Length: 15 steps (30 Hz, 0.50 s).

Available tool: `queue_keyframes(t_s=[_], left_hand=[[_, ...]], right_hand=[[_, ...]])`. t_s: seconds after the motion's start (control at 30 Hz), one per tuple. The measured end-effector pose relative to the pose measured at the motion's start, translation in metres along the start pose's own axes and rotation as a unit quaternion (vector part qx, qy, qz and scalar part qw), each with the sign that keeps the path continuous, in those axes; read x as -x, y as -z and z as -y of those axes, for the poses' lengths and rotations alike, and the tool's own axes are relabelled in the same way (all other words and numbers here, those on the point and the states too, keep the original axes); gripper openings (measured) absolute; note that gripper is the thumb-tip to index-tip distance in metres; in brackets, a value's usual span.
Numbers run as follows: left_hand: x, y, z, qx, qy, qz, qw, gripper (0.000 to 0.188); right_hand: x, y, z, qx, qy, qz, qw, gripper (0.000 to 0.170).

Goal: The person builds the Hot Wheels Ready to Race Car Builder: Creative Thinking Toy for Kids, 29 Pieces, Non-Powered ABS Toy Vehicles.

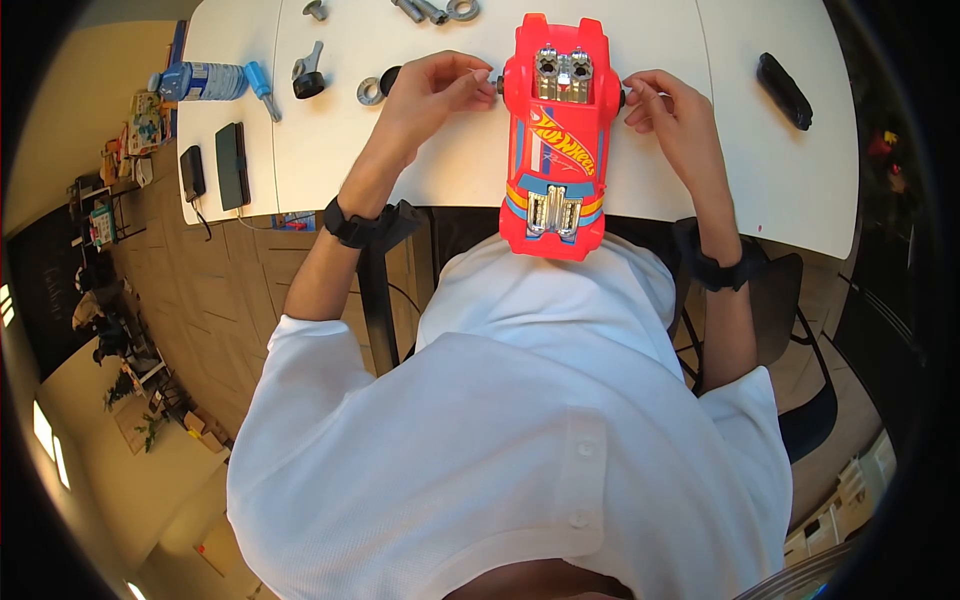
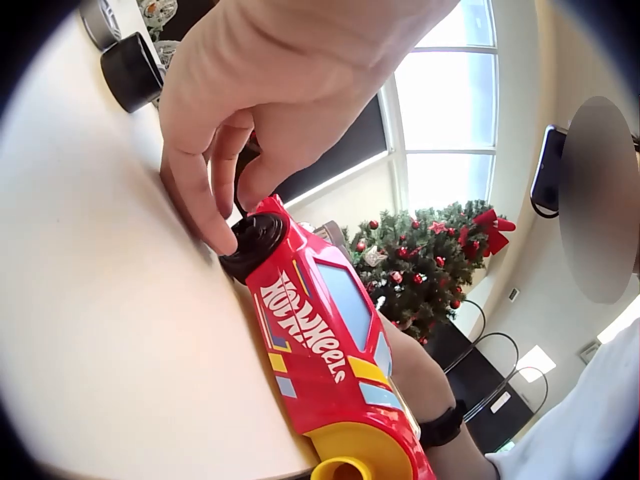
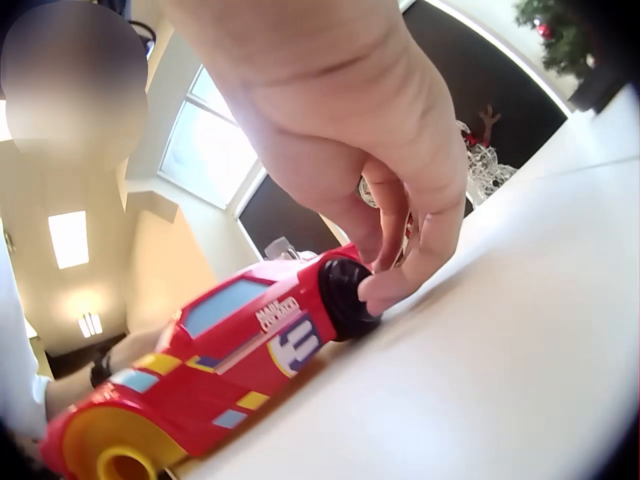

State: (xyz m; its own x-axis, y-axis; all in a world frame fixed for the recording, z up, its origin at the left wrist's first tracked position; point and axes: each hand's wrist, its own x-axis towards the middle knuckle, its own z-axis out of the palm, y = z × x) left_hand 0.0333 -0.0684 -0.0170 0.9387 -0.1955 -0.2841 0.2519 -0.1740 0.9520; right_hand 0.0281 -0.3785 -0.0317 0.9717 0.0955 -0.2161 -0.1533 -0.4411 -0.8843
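Observation:
A red Hot Wheels toy car [image 1: 556,150] lies top up, with its near end reaching past the table's front edge toward the lap. At its far end, my left hand [image 1: 437,95] pinches the black wheel [image 2: 257,246] on the left side. My right hand [image 1: 672,118] has its curled fingers on the opposite black wheel [image 3: 345,300], fingertips at the outer rim. Nearer my body, a yellow wheel arch [image 2: 365,445] with a bare yellow hub shows in each wrist view. Chrome engine parts [image 1: 564,75] stand on the car's top.
Left of the car on the white table [image 1: 440,170] are a loose black wheel [image 1: 308,86], a grey ring [image 1: 369,92], a grey wrench [image 1: 306,62] and a blue screwdriver [image 1: 262,90]. Several grey bolts lie behind. A bottle [image 1: 205,81], a phone [image 1: 231,165] and a black case [image 1: 784,91] lie farther out.

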Motion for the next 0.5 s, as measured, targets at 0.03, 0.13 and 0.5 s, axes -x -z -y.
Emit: queue_keyframes(t_s=[0.03, 0.13, 0.5], left_hand=[[-0.0011, 0.0000, -0.0001, -0.014, 0.017, 0.026, 0.999, 0.020], [-0.0025, -0.0015, 0.0039, -0.038, 0.025, 0.050, 0.998, 0.024], [-0.0065, -0.0062, 0.0022, -0.038, 0.013, 0.044, 0.998, 0.021]], right_hand=[[0.0021, 0.0017, 0.0013, -0.023, 0.014, 0.017, 1.000, 0.021], [0.0058, 0.0035, 0.0042, -0.034, 0.029, 0.036, 0.998, 0.020], [-0.0016, -0.0047, -0.0040, -0.024, 0.025, 0.006, 0.999, 0.022]])
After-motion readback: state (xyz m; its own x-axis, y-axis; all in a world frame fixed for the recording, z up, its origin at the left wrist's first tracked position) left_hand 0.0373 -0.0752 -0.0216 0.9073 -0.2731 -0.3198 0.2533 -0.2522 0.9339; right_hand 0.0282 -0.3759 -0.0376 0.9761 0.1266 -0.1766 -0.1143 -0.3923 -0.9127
